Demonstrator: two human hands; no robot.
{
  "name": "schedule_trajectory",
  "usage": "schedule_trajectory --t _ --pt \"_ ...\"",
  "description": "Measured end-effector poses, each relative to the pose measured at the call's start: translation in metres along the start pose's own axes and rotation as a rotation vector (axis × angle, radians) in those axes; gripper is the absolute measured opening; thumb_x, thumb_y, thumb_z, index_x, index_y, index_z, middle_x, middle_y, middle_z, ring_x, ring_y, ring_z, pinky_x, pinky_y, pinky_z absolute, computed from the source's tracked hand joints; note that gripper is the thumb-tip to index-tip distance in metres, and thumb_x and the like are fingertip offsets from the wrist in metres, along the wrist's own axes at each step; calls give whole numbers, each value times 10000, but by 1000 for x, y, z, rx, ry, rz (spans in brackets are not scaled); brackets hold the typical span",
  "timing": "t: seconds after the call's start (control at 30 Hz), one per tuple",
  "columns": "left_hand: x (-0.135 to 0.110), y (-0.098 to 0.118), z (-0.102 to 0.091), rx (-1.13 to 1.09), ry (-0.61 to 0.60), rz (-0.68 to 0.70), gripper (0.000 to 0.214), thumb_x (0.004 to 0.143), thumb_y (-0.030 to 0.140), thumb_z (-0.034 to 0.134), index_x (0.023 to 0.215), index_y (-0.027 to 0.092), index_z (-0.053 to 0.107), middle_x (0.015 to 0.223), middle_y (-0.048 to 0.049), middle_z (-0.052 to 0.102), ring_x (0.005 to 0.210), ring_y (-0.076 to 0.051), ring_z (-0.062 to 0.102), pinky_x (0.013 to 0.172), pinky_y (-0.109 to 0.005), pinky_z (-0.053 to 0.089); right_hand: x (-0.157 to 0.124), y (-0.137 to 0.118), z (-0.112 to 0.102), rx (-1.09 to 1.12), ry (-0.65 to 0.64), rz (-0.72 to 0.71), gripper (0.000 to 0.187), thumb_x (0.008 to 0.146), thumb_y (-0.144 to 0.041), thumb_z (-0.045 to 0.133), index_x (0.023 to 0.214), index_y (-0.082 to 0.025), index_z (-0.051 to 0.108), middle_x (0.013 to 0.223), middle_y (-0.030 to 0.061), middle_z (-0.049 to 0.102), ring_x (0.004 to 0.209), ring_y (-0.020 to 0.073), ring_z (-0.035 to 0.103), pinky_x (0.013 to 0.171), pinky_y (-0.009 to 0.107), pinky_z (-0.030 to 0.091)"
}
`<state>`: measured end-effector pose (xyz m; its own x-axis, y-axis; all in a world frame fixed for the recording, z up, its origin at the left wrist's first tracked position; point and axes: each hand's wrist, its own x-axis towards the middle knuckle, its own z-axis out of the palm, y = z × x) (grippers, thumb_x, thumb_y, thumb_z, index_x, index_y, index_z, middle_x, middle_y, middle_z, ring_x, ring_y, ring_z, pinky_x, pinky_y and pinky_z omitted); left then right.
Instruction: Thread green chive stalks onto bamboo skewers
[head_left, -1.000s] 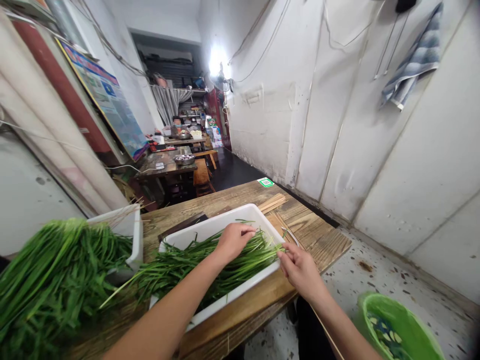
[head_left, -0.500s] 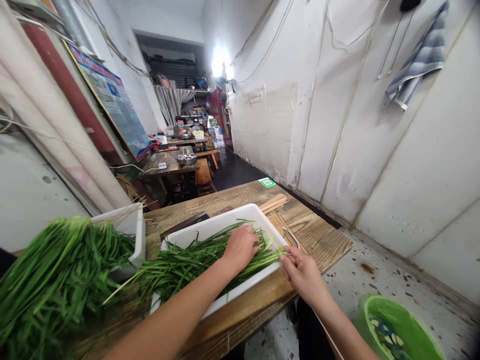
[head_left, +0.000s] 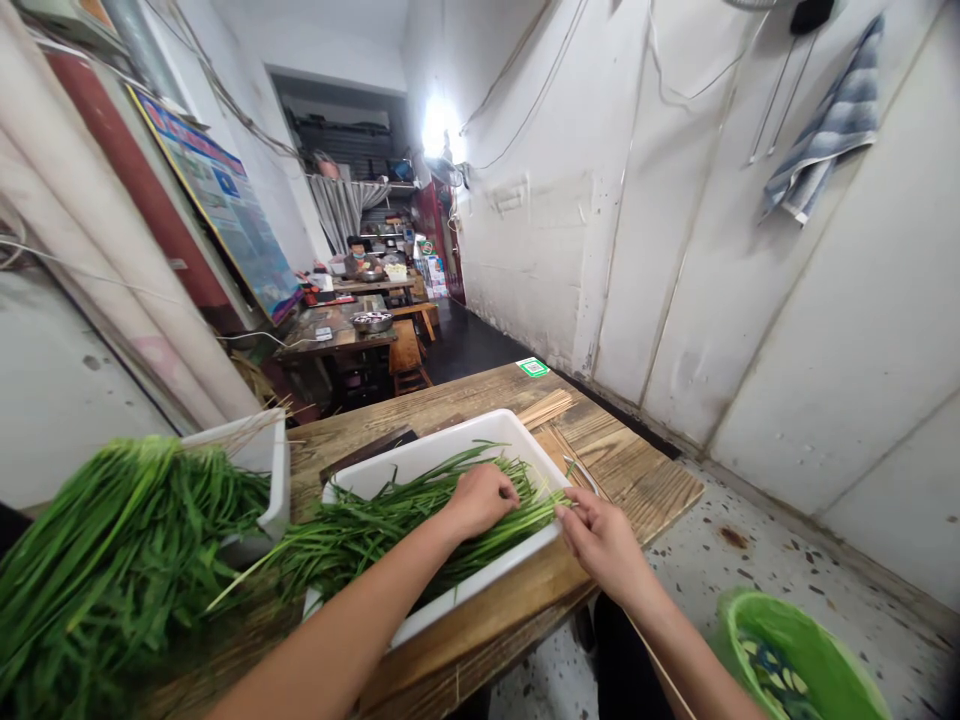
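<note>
Long green chives (head_left: 420, 500) lie in a white tray (head_left: 517, 430) on the wooden table, their leafy tips hanging over its left end. My left hand (head_left: 484, 498) rests on the bunch with curled fingers, closed on chives; its fingertips are partly hidden. At the tray's right rim, my right hand (head_left: 600, 535) is closed in a pinch, its fingertips against the pale stem ends. A thin bamboo skewer (head_left: 656, 662) shows below the right wrist, in line with those fingertips; its middle is hidden by the hand.
Left, a large chive heap (head_left: 112, 540) spills over another white tray (head_left: 277, 480). Bamboo skewers (head_left: 547, 408) lie behind my tray. A green bin (head_left: 817, 640) stands on the floor, lower right. A person (head_left: 358, 250) is at a far table.
My left hand has shifted slightly down and its fingers have curled in more. My right hand stays almost where it was at the stem ends.
</note>
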<state>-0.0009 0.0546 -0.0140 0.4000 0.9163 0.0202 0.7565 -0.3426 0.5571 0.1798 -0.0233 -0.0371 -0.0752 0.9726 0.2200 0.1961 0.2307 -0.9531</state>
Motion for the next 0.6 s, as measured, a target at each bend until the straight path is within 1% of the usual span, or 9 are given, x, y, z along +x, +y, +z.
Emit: schedule_trajectory --t 0.07,0.13,0.2,0.27,0.33,0.43,0.6 --pt "0 1 -4 -179 108 -62 118 663 248 621 661 189 723 695 -33 706 707 -189 620 685 -272 437 2 0 1 -10 -2 -7 174 864 -318 495 900 -154 539 471 -78 407 413 97 391 433 212 304" --pt "-1 4 -7 -404 199 -104 147 680 283 607 653 171 698 660 -34 696 664 -179 618 669 -271 447 6 -2 1 -25 -9 -11 166 859 -310 495 906 -156 537 468 -78 406 408 100 380 429 215 297" --pt "-2 9 -9 -613 225 -113 143 680 289 608 651 163 670 628 -27 682 626 -164 613 662 -266 456 10 -5 1 -47 -19 -20 149 853 -308 493 861 -165 534 464 -78 396 405 102 369 420 216 282" --pt "-2 13 -9 -755 205 -125 130 659 283 633 677 157 662 625 -22 679 592 -152 606 650 -265 464 13 -9 1 -73 -30 -23 132 844 -301 499 815 -175 524 460 -76 394 404 104 369 412 215 271" --pt "-3 16 -8 -819 215 -154 140 641 270 653 713 151 671 646 -23 687 584 -147 605 651 -267 470 15 -12 0 -95 -43 -24 115 838 -285 503 787 -183 516 460 -72 406 405 106 379 410 214 272" --pt "-3 18 -7 -833 259 -182 150 638 268 657 721 147 685 658 -28 695 590 -150 607 664 -272 473 14 -14 -1 -103 -51 -27 115 838 -266 501 756 -187 514 461 -67 417 407 105 387 413 211 278" --pt "-3 16 -6 -844 283 -150 187 655 301 650 727 134 693 669 -41 700 600 -149 607 689 -280 474 12 -16 -1 -76 -56 -18 111 837 -262 515 759 -185 536 462 -64 412 407 103 379 411 211 271"
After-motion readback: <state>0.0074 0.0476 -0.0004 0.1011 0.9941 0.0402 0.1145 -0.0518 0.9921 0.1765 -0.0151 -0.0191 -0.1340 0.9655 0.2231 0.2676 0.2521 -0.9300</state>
